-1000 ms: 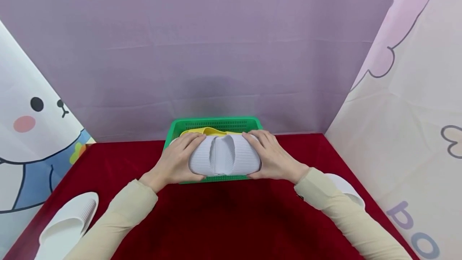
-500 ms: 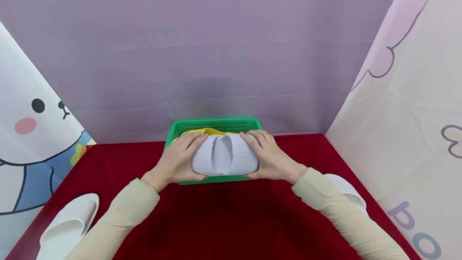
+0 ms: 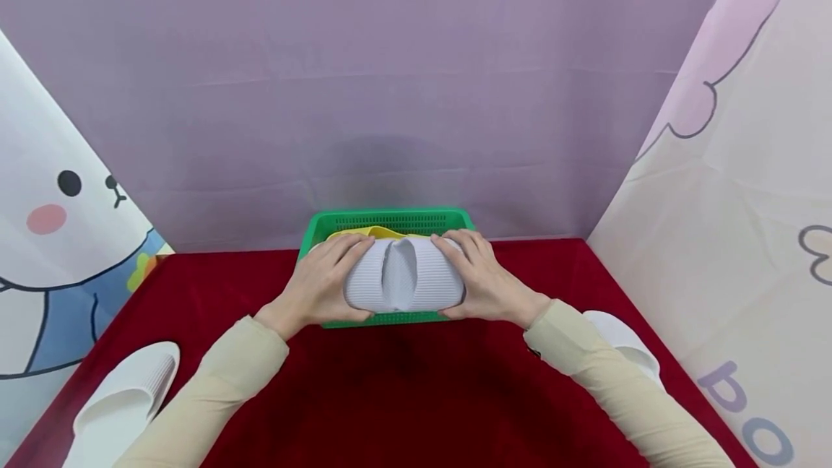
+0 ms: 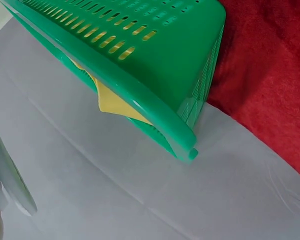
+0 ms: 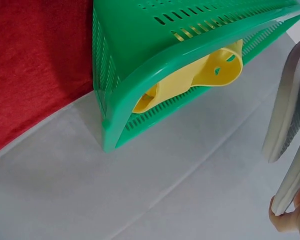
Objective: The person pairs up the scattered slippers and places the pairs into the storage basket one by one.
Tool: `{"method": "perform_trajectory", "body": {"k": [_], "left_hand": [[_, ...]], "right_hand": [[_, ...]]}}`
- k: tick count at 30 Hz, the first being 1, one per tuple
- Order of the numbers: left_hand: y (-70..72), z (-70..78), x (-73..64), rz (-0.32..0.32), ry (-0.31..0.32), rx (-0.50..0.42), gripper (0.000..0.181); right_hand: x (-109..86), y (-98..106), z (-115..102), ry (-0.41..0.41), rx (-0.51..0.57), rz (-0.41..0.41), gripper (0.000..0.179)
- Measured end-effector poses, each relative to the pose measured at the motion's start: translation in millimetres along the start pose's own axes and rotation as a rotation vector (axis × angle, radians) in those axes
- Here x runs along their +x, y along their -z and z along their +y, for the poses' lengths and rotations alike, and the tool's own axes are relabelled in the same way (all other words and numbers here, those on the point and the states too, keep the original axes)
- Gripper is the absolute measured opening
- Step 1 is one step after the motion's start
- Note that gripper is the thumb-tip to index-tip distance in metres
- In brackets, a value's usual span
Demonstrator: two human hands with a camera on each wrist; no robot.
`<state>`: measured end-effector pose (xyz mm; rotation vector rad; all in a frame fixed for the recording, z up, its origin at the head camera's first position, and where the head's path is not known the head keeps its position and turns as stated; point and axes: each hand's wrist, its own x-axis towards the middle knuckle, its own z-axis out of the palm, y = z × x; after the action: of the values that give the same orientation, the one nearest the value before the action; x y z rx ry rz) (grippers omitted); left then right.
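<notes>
In the head view my left hand (image 3: 325,279) and right hand (image 3: 487,276) grip a pair of white ribbed slippers (image 3: 432,276) from either end, thumbs low and fingers over the top. The slippers overlap the green basket (image 3: 455,219) in that view. Yellow slippers (image 3: 380,232) lie in the basket, mostly hidden in the head view; a yellow strap (image 5: 222,70) shows inside it in the right wrist view. Fingers (image 5: 287,221) of my right hand touch the lower of two slipper soles (image 5: 285,105) there. In the left wrist view slipper edges (image 4: 12,175) appear at the left side.
A single white slipper (image 3: 126,388) lies on the red cloth (image 3: 416,396) at the front left. Another white slipper (image 3: 620,338) is partly behind my right sleeve (image 3: 585,352). Purple fabric (image 3: 390,92) stands behind the basket, with printed panels on both sides.
My hands have drawn slightly closer together on the white slippers, still over the basket. The two slippers lying at the sides stay in place.
</notes>
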<state>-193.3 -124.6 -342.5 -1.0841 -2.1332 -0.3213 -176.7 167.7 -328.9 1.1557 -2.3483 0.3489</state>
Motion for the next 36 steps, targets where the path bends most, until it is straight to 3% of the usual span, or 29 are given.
{"method": "perform_trajectory", "body": {"k": [13, 36], "left_hand": [[-2.1, 0.7, -1.9, 0.003, -0.002, -0.002, 0.098], [0.2, 0.4, -4.1, 0.000, 0.002, 0.036, 0.099]], "right_hand": [[-1.7, -3.2, -4.4, -0.039, 0.024, -0.022, 0.105], [2.8, -8.8, -9.1, -0.032, 0.027, 0.007, 0.105]]}}
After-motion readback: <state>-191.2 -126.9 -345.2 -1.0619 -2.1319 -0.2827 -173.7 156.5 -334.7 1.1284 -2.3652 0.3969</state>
